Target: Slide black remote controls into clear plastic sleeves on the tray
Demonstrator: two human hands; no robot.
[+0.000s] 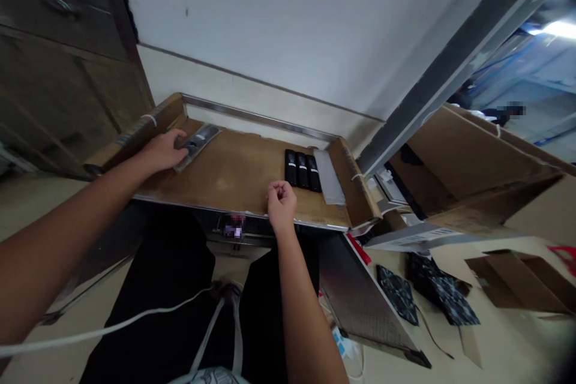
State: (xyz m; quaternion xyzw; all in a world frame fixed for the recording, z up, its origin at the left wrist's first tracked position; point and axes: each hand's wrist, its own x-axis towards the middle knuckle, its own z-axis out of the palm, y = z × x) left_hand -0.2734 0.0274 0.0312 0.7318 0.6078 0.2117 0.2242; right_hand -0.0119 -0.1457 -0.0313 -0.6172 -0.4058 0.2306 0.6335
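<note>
My left hand is at the left end of the cardboard-covered worktop. Its thumb and fingers are spread at the edge of a flat stack of clear plastic bags, on which something dark shows; I cannot make out its kind. Near the front edge, my right hand rests with its fingers curled in, and nothing shows in it. Just beyond it, several black, narrow, remote-like devices lie side by side, each with a small white label. A whitish translucent plastic sheet or bag lies to their right.
Raised cardboard sides border the worktop, with a white wall behind. A large cardboard box stands at the right. On the floor are an opened carton and dark patterned bags. A white cable crosses my lap.
</note>
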